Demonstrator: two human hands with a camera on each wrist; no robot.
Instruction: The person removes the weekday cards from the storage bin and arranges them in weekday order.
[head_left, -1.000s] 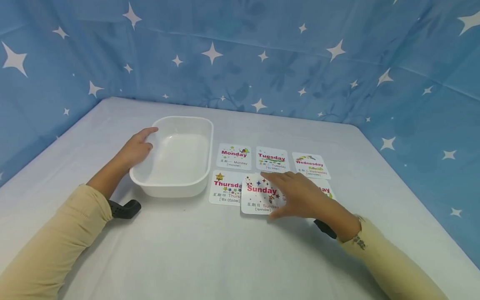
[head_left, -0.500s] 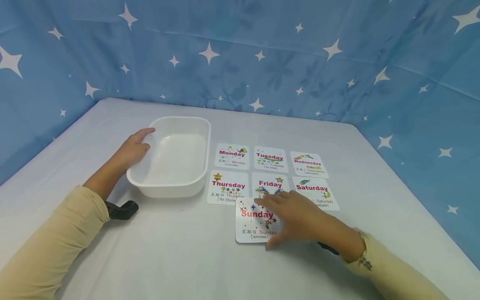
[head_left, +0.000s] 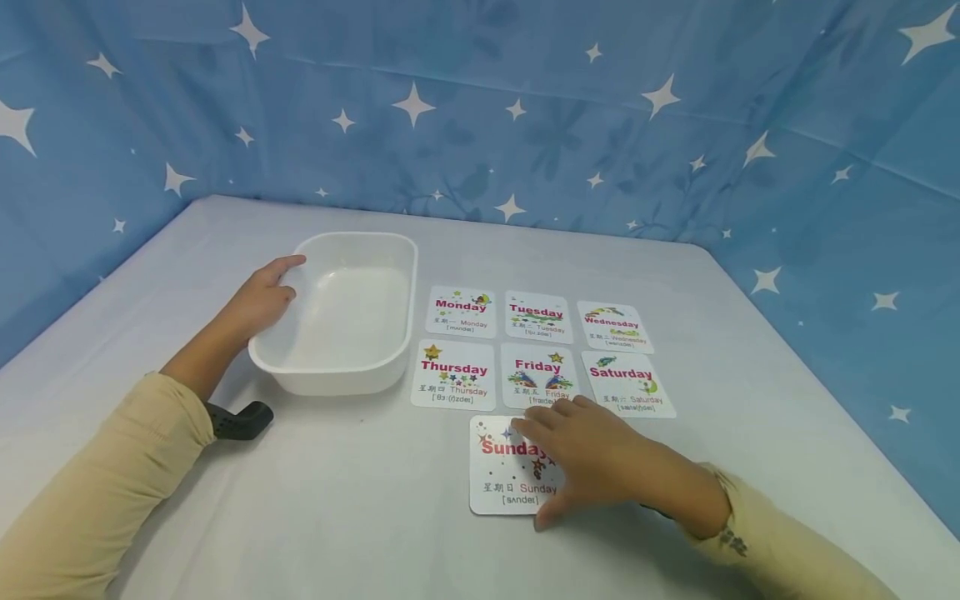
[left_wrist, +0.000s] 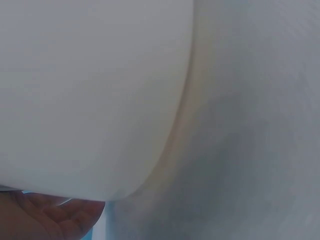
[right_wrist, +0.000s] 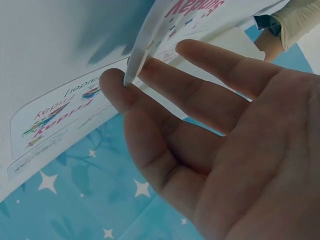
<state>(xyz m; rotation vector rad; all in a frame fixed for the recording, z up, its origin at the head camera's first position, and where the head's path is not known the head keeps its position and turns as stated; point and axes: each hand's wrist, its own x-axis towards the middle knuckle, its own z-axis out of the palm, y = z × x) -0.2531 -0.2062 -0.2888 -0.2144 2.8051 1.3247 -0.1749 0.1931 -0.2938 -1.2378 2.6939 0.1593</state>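
Observation:
In the head view my right hand point(head_left: 596, 458) holds the Sunday card point(head_left: 502, 492) by its right side, fingers at the top edge and thumb at the bottom corner. The right wrist view shows the fingertips point(right_wrist: 112, 82) at the card's edge, its face tilted toward the palm. Just beyond it lies the Friday card point(head_left: 536, 383), partly behind the fingers. My left hand point(head_left: 262, 304) grips the left rim of a white plastic basin point(head_left: 337, 382), thumb over the inside. In the left wrist view the basin's wall hides most of that hand.
Monday point(head_left: 461, 321), Tuesday point(head_left: 538, 325) and Wednesday point(head_left: 615, 333) cards form the far row. Thursday point(head_left: 453, 383) and Saturday point(head_left: 628, 392) flank Friday in the nearer row. A white cloth covers the table point(head_left: 337, 517); a blue star-patterned curtain point(head_left: 480, 150) stands behind.
My right hand has drawn the Sunday card toward me, from over the Thursday and Friday cards to a place in front of them. My left hand keeps its hold on the basin.

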